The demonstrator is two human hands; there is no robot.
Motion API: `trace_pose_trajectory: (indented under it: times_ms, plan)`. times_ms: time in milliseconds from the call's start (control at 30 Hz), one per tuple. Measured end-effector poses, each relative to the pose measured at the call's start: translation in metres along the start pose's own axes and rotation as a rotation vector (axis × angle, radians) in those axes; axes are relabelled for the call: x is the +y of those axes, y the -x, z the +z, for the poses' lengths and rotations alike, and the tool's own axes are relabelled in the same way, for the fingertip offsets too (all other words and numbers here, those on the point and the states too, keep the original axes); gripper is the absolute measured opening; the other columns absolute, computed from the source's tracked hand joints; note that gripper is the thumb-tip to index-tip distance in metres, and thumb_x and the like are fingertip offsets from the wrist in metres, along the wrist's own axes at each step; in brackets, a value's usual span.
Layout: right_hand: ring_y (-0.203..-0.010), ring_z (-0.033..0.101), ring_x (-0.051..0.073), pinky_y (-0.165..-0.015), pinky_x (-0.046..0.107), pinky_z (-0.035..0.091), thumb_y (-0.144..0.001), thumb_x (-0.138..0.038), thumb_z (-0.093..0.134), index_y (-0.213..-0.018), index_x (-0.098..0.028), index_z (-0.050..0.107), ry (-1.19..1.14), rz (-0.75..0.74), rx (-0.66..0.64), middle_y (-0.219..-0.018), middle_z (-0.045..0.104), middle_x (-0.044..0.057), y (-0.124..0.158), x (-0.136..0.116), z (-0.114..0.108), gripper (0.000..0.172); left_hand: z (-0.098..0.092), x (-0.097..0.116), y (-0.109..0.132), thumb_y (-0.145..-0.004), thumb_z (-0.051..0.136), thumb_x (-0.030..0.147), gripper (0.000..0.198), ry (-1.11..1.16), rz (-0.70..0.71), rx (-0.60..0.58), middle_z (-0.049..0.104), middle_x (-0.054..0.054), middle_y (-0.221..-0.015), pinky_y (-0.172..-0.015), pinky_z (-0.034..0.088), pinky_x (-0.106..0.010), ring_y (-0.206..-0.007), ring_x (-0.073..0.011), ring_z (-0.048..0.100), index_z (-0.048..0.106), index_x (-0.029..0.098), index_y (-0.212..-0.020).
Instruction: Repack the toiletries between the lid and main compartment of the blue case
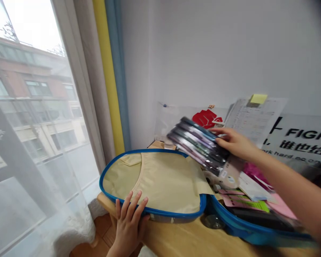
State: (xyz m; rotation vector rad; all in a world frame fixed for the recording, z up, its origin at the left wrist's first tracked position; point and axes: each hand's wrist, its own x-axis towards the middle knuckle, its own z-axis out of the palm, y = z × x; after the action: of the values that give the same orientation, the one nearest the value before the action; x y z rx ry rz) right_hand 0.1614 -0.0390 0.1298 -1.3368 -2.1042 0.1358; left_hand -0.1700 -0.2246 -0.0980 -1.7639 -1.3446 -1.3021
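My right hand point(234, 142) is closed on a clear packet of several dark and purple pens point(198, 144), held tilted above the right part of an open bag. The packet is slightly blurred, with a pale card label at its lower end. A blue-edged lid with a beige fabric lining point(168, 178) lies open on the left. My left hand point(131, 217) rests on the lid's near rim, its fingers stretched out and spread over the lining. The blue bag body point(246, 228) on the right holds pink and green packets point(238, 201) and other items. My right forearm hides some of these.
The bag lies on a wooden table point(176, 239). Behind it are a red paper shape point(205, 119), a clipped stack of papers point(254, 117) and a lettered sheet point(305, 139) at the wall. Curtains point(104, 71) and a window stand at the left.
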Motion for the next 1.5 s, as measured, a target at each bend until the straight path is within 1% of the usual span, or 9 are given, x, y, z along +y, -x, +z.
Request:
trace_pose_trajectory:
  times_ms: [200, 333, 533, 733, 967, 1100, 1233, 1367, 1500]
  plan:
    - [-0.099, 0.062, 0.015, -0.091, 0.029, 0.046, -0.076, -0.015, 0.051, -0.112, -0.019, 0.06, -0.074, -0.313, -0.273, -0.109, 0.067, 0.004, -0.039, -0.078, 0.115, 0.037, 0.006, -0.002, 0.012, -0.088, 0.052, 0.028, 0.026, 0.036, 0.004, 0.064, 0.061, -0.008, -0.123, -0.118, 0.006, -0.046, -0.138, -0.0199, 0.032, 0.061, 0.024, -0.112]
    - [-0.095, 0.062, 0.014, -0.086, 0.026, 0.047, -0.075, -0.011, 0.056, -0.104, -0.017, 0.064, -0.046, -0.388, -0.376, -0.103, 0.069, 0.004, -0.05, -0.105, 0.175, 0.031, 0.011, -0.005, 0.018, -0.086, 0.056, 0.039, 0.034, 0.041, 0.012, 0.099, 0.055, -0.008, -0.132, -0.118, 0.006, -0.046, -0.141, -0.0226, 0.026, 0.059, 0.025, -0.117]
    - [-0.099, 0.06, 0.016, -0.088, 0.035, 0.048, -0.085, -0.022, 0.059, -0.103, -0.015, 0.062, 0.084, -0.439, -0.462, -0.106, 0.065, 0.005, -0.061, -0.115, 0.216, 0.02, 0.012, -0.002, 0.018, -0.086, 0.056, 0.04, 0.032, 0.01, 0.013, 0.111, 0.057, -0.009, -0.129, -0.118, 0.006, -0.047, -0.141, -0.023, 0.027, 0.06, 0.023, -0.114]
    - [-0.102, 0.058, 0.018, -0.087, 0.041, 0.05, -0.09, -0.037, 0.054, -0.115, -0.018, 0.057, 0.267, -0.418, -0.472, -0.118, 0.058, 0.007, -0.053, -0.118, 0.23, 0.032, 0.015, 0.0, 0.02, -0.085, 0.057, 0.038, 0.037, -0.003, -0.006, 0.124, 0.058, -0.009, -0.129, -0.118, 0.006, -0.047, -0.14, -0.024, 0.028, 0.057, 0.025, -0.119]
    - [-0.105, 0.057, 0.019, -0.091, 0.044, 0.047, -0.09, -0.038, 0.054, -0.113, -0.017, 0.058, 0.359, -0.437, -0.494, -0.118, 0.059, 0.007, -0.035, -0.121, 0.229, 0.032, 0.013, 0.001, 0.019, -0.085, 0.058, 0.029, 0.053, 0.019, 0.007, 0.143, 0.028, -0.007, -0.154, -0.119, 0.008, -0.043, -0.144, -0.0243, 0.018, 0.043, 0.024, -0.135]
    - [-0.112, 0.055, 0.023, -0.096, 0.044, 0.043, -0.086, -0.033, 0.059, -0.104, -0.018, 0.066, 0.334, -0.44, -0.486, -0.12, 0.06, 0.009, -0.031, -0.128, 0.218, 0.025, 0.012, 0.001, 0.022, -0.084, 0.057, 0.025, 0.056, 0.025, 0.008, 0.163, 0.027, -0.007, -0.154, -0.118, 0.01, -0.048, -0.144, -0.0262, 0.018, 0.041, 0.026, -0.138]
    - [-0.118, 0.052, 0.021, -0.102, 0.033, 0.038, -0.085, -0.034, 0.057, -0.108, -0.024, 0.068, 0.283, -0.445, -0.449, -0.128, 0.058, 0.006, -0.034, -0.124, 0.185, 0.027, 0.012, 0.001, 0.025, -0.084, 0.054, 0.02, 0.059, 0.01, 0.005, 0.131, 0.026, -0.008, -0.154, -0.118, 0.01, -0.05, -0.144, -0.0266, 0.018, 0.037, 0.025, -0.141]
    - [-0.115, 0.054, 0.016, -0.1, 0.026, 0.037, -0.087, -0.034, 0.054, -0.112, -0.025, 0.065, 0.313, -0.306, -0.386, -0.122, 0.061, 0.004, -0.034, -0.077, 0.127, 0.03, 0.01, 0.0, 0.022, -0.084, 0.054, 0.018, 0.06, 0.031, 0.029, 0.109, 0.024, -0.005, -0.155, -0.119, 0.008, -0.048, -0.144, -0.0249, 0.016, 0.036, 0.026, -0.141]
    - [-0.108, 0.059, 0.023, -0.097, 0.035, 0.04, -0.086, -0.034, 0.052, -0.11, -0.017, 0.066, 0.463, 0.043, -0.261, -0.114, 0.063, 0.015, -0.015, 0.013, 0.056, 0.032, 0.008, -0.002, 0.02, -0.084, 0.055, 0.017, 0.06, 0.036, 0.04, 0.102, 0.024, -0.005, -0.155, -0.119, 0.01, -0.047, -0.144, -0.0245, 0.017, 0.037, 0.026, -0.14]
